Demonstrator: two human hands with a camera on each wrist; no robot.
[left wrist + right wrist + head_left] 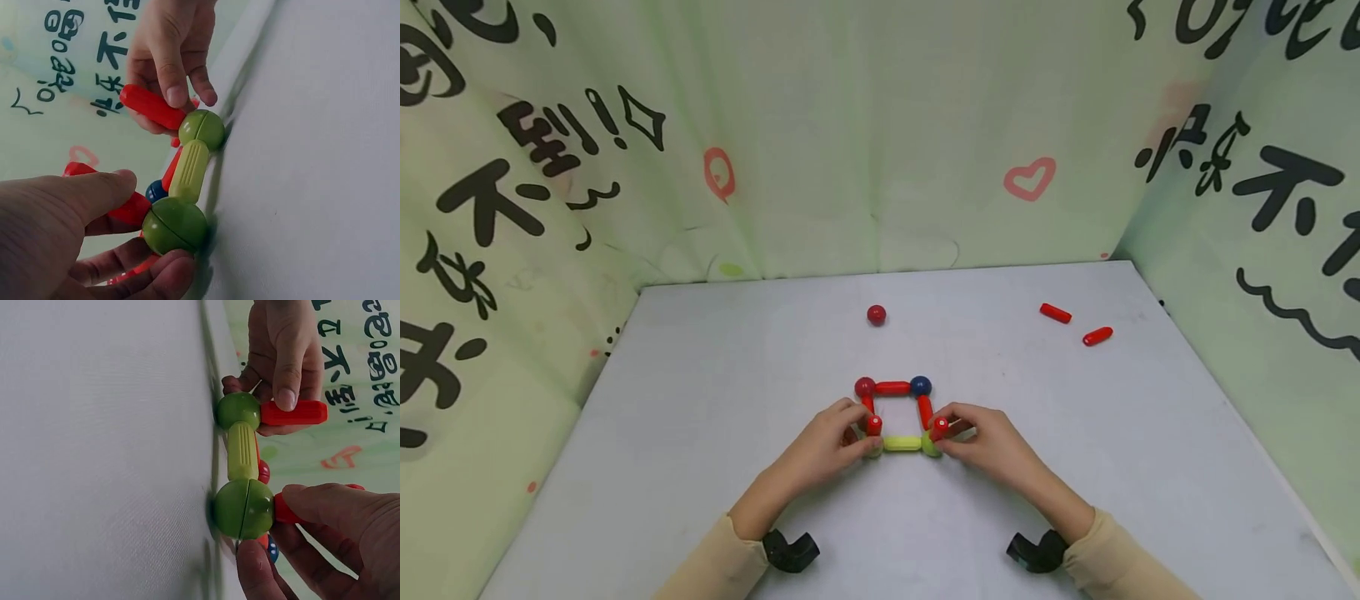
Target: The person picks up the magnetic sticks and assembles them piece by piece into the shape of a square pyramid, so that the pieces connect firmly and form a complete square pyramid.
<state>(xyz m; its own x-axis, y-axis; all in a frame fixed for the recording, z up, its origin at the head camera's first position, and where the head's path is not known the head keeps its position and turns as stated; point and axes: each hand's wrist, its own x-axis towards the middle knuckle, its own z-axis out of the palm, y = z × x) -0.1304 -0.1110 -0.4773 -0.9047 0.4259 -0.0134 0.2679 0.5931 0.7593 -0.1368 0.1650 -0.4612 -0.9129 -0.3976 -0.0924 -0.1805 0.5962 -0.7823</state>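
In the head view, a square frame (892, 389) of glossy, plastic-looking balls and rods lay on the white tabletop (737, 358). Reading it as a dial, a dark red ball (865, 387) sat at half past ten, a dark blue ball (921, 386) at half past one, a right green ball (931, 447) at half past four and a left green ball (175, 226) at half past seven. A ridged yellow-green rod (902, 444) made the six o'clock side; red side rods (924, 410) made the others. The left hand (832, 437), towards eight o'clock, pinched a left upright red rod (874, 426); the right hand (988, 437), towards four, pinched a right upright red rod (939, 428). Beyond the frame lay a loose red ball (876, 315) near twelve and two loose red rods (1056, 313) around two.

In the left wrist view, the left hand, at eight o'clock, had its thumb over its faceted rod and fingertips beneath the left green ball. The right hand showed at twelve.

In the right wrist view, the right hand, at four o'clock, thumbed its rod against the right green ball, a fingertip touching that ball. The left hand was near one.
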